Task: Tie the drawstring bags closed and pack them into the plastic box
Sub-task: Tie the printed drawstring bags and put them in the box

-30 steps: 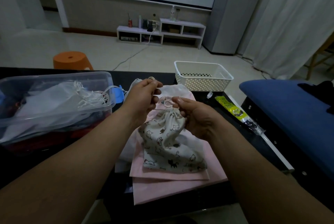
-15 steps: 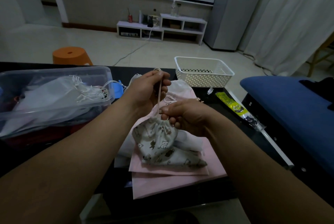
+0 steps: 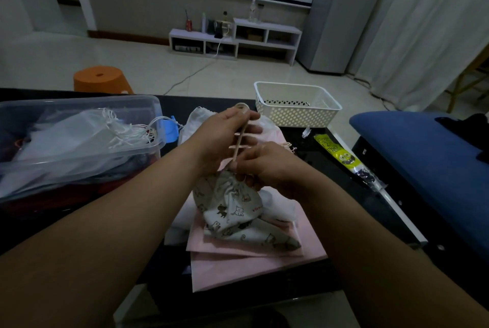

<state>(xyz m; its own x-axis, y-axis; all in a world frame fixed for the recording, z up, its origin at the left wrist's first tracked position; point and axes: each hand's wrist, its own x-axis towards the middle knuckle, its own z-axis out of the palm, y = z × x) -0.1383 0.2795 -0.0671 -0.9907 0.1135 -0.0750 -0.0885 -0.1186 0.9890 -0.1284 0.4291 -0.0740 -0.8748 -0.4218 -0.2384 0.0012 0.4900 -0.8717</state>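
Observation:
A small cat-print drawstring bag (image 3: 232, 208) hangs gathered at its neck over a stack of pink bags (image 3: 254, 261) on the dark table. My left hand (image 3: 225, 134) grips the pale drawstring (image 3: 239, 142) and holds it taut upward. My right hand (image 3: 267, 166) pinches the bag's cinched neck just below. A clear plastic box (image 3: 79, 116) at the left holds several white and dark bags with loose strings. More white bags (image 3: 195, 121) lie behind my hands.
A white perforated basket (image 3: 296, 108) stands at the table's far right. A yellow-and-black packet (image 3: 341, 158) lies near the right edge. A blue cushioned seat (image 3: 423, 158) is at the right, an orange stool (image 3: 100, 81) beyond the table.
My left hand has pulled the drawstring upward and the bag's mouth has cinched tight. The bag has lifted off the pink stack and bunched up under my right hand.

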